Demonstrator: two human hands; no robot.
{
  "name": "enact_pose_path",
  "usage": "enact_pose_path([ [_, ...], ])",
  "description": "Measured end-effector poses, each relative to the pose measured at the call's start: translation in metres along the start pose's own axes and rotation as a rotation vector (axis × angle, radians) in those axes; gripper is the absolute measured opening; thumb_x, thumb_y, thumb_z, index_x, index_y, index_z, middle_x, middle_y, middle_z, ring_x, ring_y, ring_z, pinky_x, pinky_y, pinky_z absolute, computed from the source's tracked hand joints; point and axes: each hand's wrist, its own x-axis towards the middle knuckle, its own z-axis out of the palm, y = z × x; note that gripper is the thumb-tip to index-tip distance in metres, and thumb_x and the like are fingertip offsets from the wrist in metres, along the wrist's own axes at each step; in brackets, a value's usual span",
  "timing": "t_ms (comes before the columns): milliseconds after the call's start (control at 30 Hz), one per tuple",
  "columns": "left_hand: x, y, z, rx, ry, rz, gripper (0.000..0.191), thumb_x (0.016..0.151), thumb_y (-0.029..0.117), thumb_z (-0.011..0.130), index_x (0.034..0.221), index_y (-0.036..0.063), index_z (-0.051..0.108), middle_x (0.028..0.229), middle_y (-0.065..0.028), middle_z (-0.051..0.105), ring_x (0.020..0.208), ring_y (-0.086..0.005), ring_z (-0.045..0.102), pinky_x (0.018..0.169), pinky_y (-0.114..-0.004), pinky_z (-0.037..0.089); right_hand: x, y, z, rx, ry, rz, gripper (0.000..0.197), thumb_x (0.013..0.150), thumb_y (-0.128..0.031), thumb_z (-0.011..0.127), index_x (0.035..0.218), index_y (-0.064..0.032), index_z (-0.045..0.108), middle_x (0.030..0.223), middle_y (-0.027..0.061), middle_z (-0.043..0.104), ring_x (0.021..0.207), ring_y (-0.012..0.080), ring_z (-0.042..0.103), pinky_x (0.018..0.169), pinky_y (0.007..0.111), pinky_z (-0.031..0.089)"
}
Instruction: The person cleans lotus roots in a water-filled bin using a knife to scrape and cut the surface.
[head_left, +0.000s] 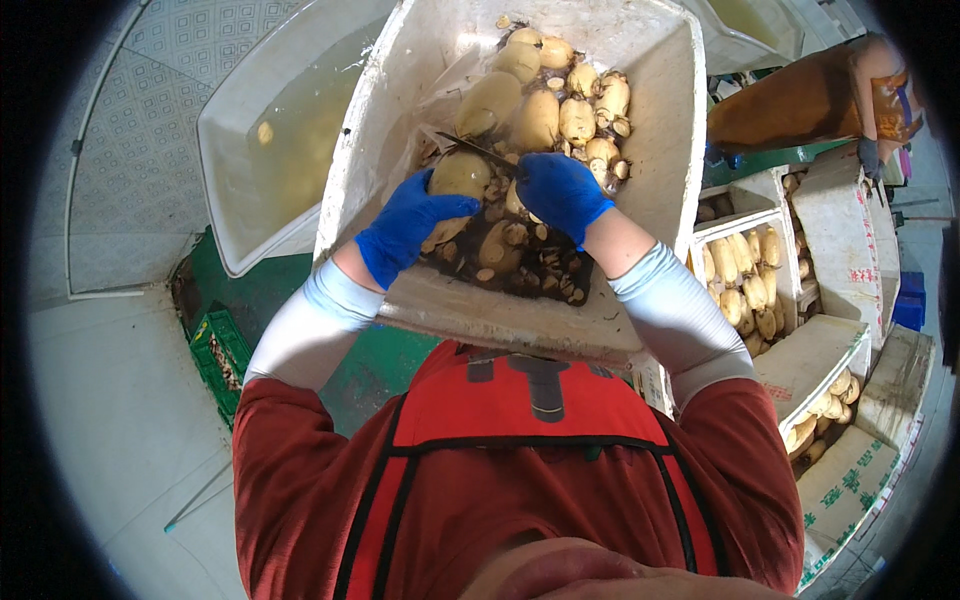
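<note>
My left hand (415, 219), in a blue glove, grips a pale lotus root (460, 175) near the left wall of a white foam box (651, 174). In my blue-gloved right hand (561, 193) is a knife (474, 149); its dark, thin blade points left, over the far end of that root. Whether the edge touches the root I cannot tell. More whole lotus roots (538, 120) lie beyond my hands inside the box. Toward the near side, cut end pieces (551, 274) and dark trimmings sit in murky water.
Left of the box is a white tub (225, 180) of cloudy water, one pale piece floating in it. Foam boxes of lotus roots (739, 270) stand at right. A co-worker in a brown apron (795, 97) is beyond them. A green crate (217, 360) rests on the floor at left.
</note>
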Motion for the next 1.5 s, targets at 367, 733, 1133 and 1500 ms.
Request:
enact_pose_path([
  [367, 0.000, 0.002, -0.007, -0.029, -0.027, -0.068, 0.040, 0.077, 0.013, 0.069, 0.112, 0.0004, 0.058, 0.099, -0.0071, 0.063, 0.085, -0.0145, 0.061, 0.075, -0.026, 0.050, 0.023, 0.019, 0.034, -0.145, -0.033, -0.356, 0.021, 0.081, -0.020, 0.054, 0.088, -0.0041, 0.066, 0.091, 0.0184, 0.065, 0.089, 0.0334, 0.063, 0.077, 0.040, 0.051],
  [733, -0.008, 0.001, -0.003, -0.124, 0.023, -0.279, 0.040, 0.079, 0.018, 0.067, 0.112, -0.0017, 0.057, 0.097, -0.0082, 0.064, 0.084, -0.0158, 0.062, 0.074, -0.027, 0.050, 0.014, -0.002, 0.034, -0.278, -0.398, 0.045, 0.027, 0.087, -0.019, 0.049, 0.101, -0.0026, 0.065, 0.107, 0.0171, 0.064, 0.097, 0.0324, 0.062, 0.082, 0.038, 0.051],
  [1133, -0.007, 0.005, -0.009, 0.025, 0.136, 0.267, 0.068, 0.065, 0.003, 0.076, 0.126, 0.0033, 0.045, 0.112, -0.0093, 0.057, 0.101, -0.0192, 0.057, 0.086, -0.030, 0.048, 0.007, -0.008, -0.033, -0.264, -0.081, 0.096, 0.023, 0.082, -0.019, 0.051, 0.095, -0.0084, 0.067, 0.093, 0.0160, 0.067, 0.087, 0.0319, 0.065, 0.076, 0.040, 0.052],
  [1500, 0.009, -0.009, -0.010, 0.382, 0.265, 0.475, 0.076, 0.060, 0.009, 0.083, 0.125, 0.0020, 0.044, 0.114, -0.0100, 0.056, 0.104, -0.0191, 0.054, 0.090, -0.031, 0.046, -0.010, -0.023, -0.040, -0.020, 0.460, -0.079, 0.021, 0.081, -0.020, 0.058, 0.099, -0.0144, 0.065, 0.082, 0.0121, 0.066, 0.070, 0.0307, 0.064, 0.060, 0.038, 0.052],
])
